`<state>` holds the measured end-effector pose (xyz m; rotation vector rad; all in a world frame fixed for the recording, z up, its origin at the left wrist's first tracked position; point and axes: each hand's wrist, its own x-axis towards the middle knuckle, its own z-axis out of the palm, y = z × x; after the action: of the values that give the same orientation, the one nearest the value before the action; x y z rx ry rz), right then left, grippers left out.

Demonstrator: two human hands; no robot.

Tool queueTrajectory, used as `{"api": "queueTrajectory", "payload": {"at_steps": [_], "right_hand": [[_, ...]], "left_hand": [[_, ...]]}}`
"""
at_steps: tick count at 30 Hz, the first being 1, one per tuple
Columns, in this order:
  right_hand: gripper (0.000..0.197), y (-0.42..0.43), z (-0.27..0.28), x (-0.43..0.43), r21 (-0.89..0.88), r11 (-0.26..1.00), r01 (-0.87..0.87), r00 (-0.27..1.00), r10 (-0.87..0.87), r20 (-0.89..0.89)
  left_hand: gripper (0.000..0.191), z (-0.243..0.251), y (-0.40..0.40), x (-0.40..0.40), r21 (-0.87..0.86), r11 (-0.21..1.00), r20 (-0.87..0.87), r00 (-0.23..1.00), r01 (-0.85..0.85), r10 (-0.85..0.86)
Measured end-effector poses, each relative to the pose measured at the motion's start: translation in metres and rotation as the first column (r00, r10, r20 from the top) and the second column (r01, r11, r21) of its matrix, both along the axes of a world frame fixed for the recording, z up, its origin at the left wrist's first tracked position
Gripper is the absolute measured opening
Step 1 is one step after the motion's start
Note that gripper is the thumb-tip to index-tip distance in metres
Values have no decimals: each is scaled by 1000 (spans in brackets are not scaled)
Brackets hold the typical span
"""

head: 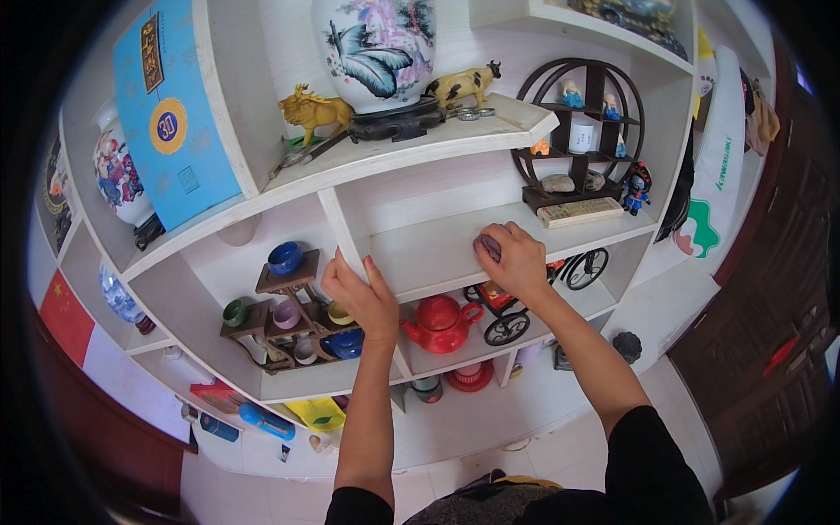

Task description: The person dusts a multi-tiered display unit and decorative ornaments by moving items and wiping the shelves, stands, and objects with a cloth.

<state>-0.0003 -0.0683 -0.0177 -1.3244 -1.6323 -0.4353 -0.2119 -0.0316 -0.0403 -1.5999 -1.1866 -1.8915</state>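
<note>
A bunched dark purple cloth is gripped in my right hand, above the front part of a white wooden shelf. My left hand rests on the upright white divider at that shelf's left end, its fingers curled around the edge and its thumb on the near side. Right of my right hand, on the same shelf, lie a pale box with markings and a round dark wooden display stand holding small figurines. A costumed figurine stands beside them.
A painted porcelain vase stands between bull and moose-like figurines overhead. Below are a red teapot, a black metal wheeled holder and a wooden stand with small cups. A blue box leans at upper left.
</note>
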Motion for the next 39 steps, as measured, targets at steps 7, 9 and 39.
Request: {"api": "queueTrajectory", "payload": {"at_steps": [7,9,39], "right_hand": [[16,-1,3,-4,-34,998,46,999,-45,23],[16,-1,2,-3,-21,999,41,999,-41,14],[16,-1,2,-3,26,1000,11,1000,-11,23]], "left_hand": [[43,1,-2,-3,-2,1000,4,1000,-6,6],[43,1,-1,0,2,1000,8,1000,7,-7],[41,-2,0,-3,1,999,41,998,47,-47]]}}
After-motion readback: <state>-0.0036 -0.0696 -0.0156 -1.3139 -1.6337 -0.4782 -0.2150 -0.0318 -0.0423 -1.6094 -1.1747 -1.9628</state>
